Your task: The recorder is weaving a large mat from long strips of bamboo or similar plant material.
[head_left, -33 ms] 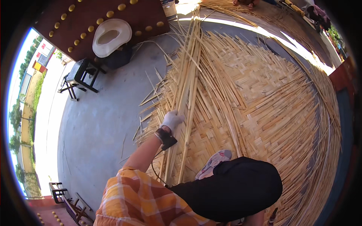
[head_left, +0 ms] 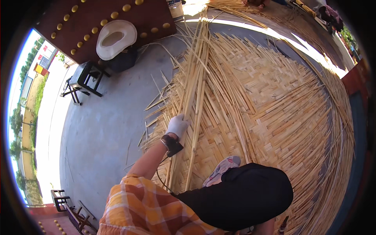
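My left hand (head_left: 178, 126), in a white glove with a dark band (head_left: 172, 145) at the wrist, is closed at the edge of a long bundle of reed strips (head_left: 194, 84). Its fingertips are partly hidden among the strips. Beneath lies a large woven reed mat (head_left: 270, 88) in a herringbone pattern, with loose strip ends along its edges. At the lower edge, a bit of my right arm (head_left: 265, 228) shows beneath my bent knee, and the fingers are out of sight. Close to it stands a small dark-handled thing (head_left: 283, 225) that I cannot make out.
My shoe (head_left: 222, 170) rests on the mat. Long loose reeds (head_left: 340, 117) curve along the right side. A black stool (head_left: 84, 78) and a pale hat (head_left: 116, 39) stand by a studded dark red door (head_left: 94, 17). Another person's feet (head_left: 256, 3) show at the top.
My left hand has shifted very slightly to the left along the edge of the strips. Everything else looks the same.
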